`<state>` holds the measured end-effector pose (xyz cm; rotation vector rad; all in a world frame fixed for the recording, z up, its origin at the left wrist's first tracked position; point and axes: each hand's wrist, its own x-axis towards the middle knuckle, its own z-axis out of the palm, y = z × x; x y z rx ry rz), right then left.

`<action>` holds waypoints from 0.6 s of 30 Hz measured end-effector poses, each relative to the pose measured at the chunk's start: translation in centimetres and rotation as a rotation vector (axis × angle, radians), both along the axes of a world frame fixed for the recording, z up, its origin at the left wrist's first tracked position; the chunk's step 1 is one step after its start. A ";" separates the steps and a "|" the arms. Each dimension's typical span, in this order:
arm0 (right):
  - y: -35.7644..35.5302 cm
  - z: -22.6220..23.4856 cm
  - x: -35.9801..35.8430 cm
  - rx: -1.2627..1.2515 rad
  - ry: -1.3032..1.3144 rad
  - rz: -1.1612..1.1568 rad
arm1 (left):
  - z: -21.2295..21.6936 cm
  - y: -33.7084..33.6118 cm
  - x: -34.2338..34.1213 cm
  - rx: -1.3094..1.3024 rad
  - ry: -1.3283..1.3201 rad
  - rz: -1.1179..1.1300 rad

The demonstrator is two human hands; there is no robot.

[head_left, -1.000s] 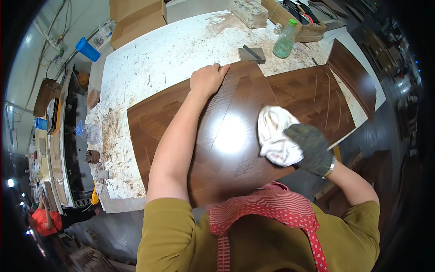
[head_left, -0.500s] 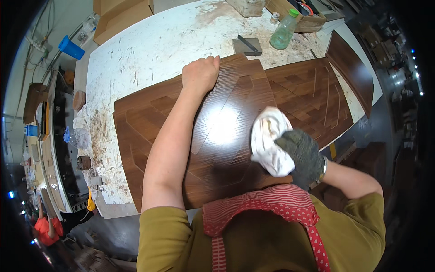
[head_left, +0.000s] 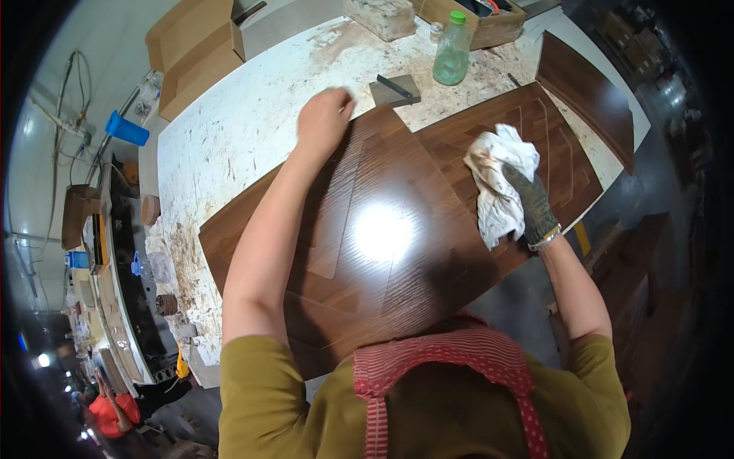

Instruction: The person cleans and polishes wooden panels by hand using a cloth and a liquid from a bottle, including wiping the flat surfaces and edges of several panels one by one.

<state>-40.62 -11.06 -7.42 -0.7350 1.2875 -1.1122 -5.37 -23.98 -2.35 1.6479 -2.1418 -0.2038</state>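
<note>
Head view: gloved right hand (head_left: 531, 200) clutches a cloth (head_left: 495, 182) just beside a wooden board (head_left: 367, 271) on the tabletop (head_left: 229, 122).
Half-curled left hand (head_left: 324, 120) at the board's far edge, grip unclear; board looks stiff, slippery, best held by edges; cloth soft.

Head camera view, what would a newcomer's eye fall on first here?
Probably the large dark brown wood-grain panel in the middle, with a glaring white reflection near its centre. Next, the crumpled white cloth in the dark-green-gloved right hand, to the panel's right. Then the green-capped translucent bottle, standing toward the far side of the stained white table.
</note>
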 end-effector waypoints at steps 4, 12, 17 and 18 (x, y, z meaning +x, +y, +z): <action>0.9 -2.8 -1.7 0.046 -0.544 0.072 | -1.6 -7.3 -8.6 0.060 -0.386 -0.152; 1.2 -1.7 -3.5 0.035 -0.293 0.215 | -6.6 -13.4 -12.6 0.164 -0.893 -0.409; 1.6 2.1 -6.0 -0.380 1.154 0.027 | -2.2 -12.0 -12.0 -0.024 -0.781 -0.428; 1.7 3.1 -6.1 -0.576 1.388 -0.101 | -0.8 -11.2 -11.6 -0.115 -0.724 -0.379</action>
